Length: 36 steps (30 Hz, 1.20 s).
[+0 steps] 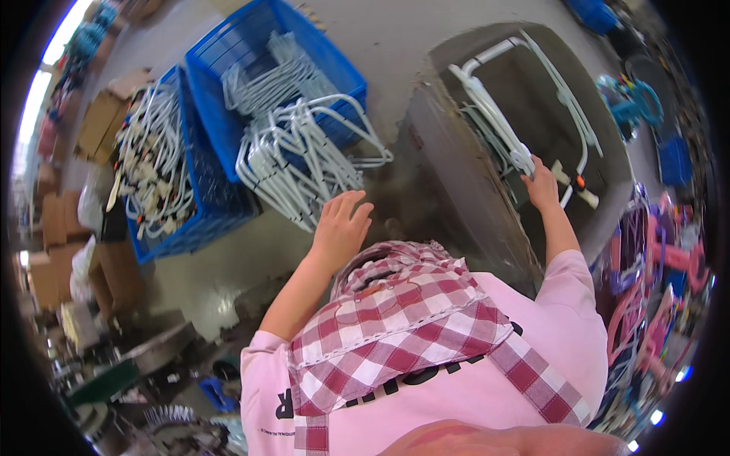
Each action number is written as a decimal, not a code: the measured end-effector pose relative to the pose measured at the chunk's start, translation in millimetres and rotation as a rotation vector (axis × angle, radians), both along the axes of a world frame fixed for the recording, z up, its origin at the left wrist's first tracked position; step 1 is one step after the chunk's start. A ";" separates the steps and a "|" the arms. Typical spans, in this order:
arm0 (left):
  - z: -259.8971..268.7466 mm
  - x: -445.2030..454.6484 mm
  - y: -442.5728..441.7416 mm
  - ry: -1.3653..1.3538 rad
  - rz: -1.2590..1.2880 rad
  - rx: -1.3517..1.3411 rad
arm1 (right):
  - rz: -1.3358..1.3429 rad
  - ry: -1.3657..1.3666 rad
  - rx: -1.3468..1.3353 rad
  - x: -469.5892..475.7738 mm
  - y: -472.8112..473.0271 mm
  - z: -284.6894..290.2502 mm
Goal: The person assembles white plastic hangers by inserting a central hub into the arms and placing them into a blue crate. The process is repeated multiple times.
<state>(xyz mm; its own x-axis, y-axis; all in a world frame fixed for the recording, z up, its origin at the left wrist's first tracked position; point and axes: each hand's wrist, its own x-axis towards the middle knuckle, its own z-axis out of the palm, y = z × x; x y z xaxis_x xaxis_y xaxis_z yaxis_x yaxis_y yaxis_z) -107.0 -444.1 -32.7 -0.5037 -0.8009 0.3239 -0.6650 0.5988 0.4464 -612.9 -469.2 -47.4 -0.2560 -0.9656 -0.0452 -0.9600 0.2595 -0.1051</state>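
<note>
My right hand (542, 182) is closed around the lower end of a white tubular metal frame (493, 108), near its round joint, inside a large grey-brown bin (450, 165). More tubes and a white tubular part with orange and cream fittings (580, 183) lie in the bin. My left hand (342, 225) is spread with its fingers apart, just in front of a stack of bent white tubes (302, 159); whether a fingertip touches them, I cannot tell. That stack leans at the front edge of a blue plastic crate (222, 125), which holds plastic-wrapped tubes (279, 85).
Left of that crate stands another blue crate (171, 251), full of white tubes with cream and orange fittings (157, 165). Cardboard boxes (102, 125) stand farther left. Pink and purple frames (656, 251) crowd the right side. Machinery (154, 347) stands at lower left.
</note>
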 end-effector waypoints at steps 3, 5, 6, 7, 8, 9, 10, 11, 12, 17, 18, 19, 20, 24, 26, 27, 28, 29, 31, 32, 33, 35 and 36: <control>2.0 7.2 -6.0 -0.054 0.134 0.064 | 0.140 0.093 -0.139 28.6 -57.9 -9.7; 2.5 48.5 29.4 -0.066 0.206 0.155 | 0.371 0.041 -0.355 114.3 -67.7 10.6; 2.0 51.6 31.4 -0.065 0.244 0.176 | 0.457 -0.028 -0.400 139.5 -91.8 16.3; -2.2 56.4 35.8 -0.070 0.281 0.200 | 0.539 -0.104 -0.441 167.1 -112.5 12.4; -7.6 63.0 35.2 -0.073 0.308 0.220 | 0.601 -0.183 -0.443 200.0 -135.3 6.1; -15.2 70.4 37.7 -0.072 0.334 0.240 | 0.662 -0.258 -0.443 233.8 -151.8 -2.5; -20.7 79.1 38.3 -0.069 0.358 0.261 | 0.693 -0.339 -0.342 267.0 -164.0 -10.3; -28.0 88.7 39.0 -0.055 0.392 0.286 | 0.726 -0.412 -0.241 297.5 -175.2 -22.0; -23.6 111.4 54.4 -0.034 0.415 0.319 | 0.742 -0.429 -0.186 334.6 -169.1 -28.1; -79.9 194.7 77.2 0.012 0.590 0.482 | 0.633 -0.566 0.189 440.4 -211.0 -150.0; -92.2 214.5 81.3 0.013 0.617 0.532 | 0.563 -0.543 0.230 456.1 -215.8 -171.3; -96.5 234.7 85.1 0.028 0.644 0.580 | 0.498 -0.506 0.271 470.9 -223.1 -177.6; -104.6 255.7 88.7 0.058 0.656 0.597 | 0.430 -0.469 0.309 485.0 -230.5 -183.8; -139.4 346.8 94.4 0.057 0.706 0.713 | 0.113 -0.328 0.379 513.8 -237.2 -289.0; -133.5 394.0 82.7 0.026 0.715 0.706 | 0.048 -0.206 0.363 531.0 -258.7 -306.7; -134.4 412.7 80.3 0.004 0.719 0.720 | 0.055 -0.155 0.418 536.7 -254.9 -313.2; -137.8 431.7 75.3 0.005 0.728 0.705 | 0.083 -0.126 0.450 536.3 -254.2 -325.7; -146.7 456.8 62.3 0.002 0.725 0.688 | 0.098 -0.099 0.479 542.4 -251.3 -340.9; -160.7 489.2 36.8 0.001 0.746 0.666 | -0.054 -0.096 0.594 568.7 -254.6 -314.2; -167.8 502.7 21.6 0.006 0.758 0.631 | -0.090 -0.090 0.422 569.9 -245.9 -306.8; -173.1 518.9 5.2 0.018 0.769 0.582 | -0.124 -0.085 0.235 571.8 -240.4 -294.8; -192.9 538.4 -32.3 0.098 0.812 0.517 | -0.073 -0.122 0.119 563.3 -237.0 -298.9; -206.5 543.7 -52.3 0.136 0.829 0.494 | -0.022 -0.228 0.163 549.0 -237.0 -317.1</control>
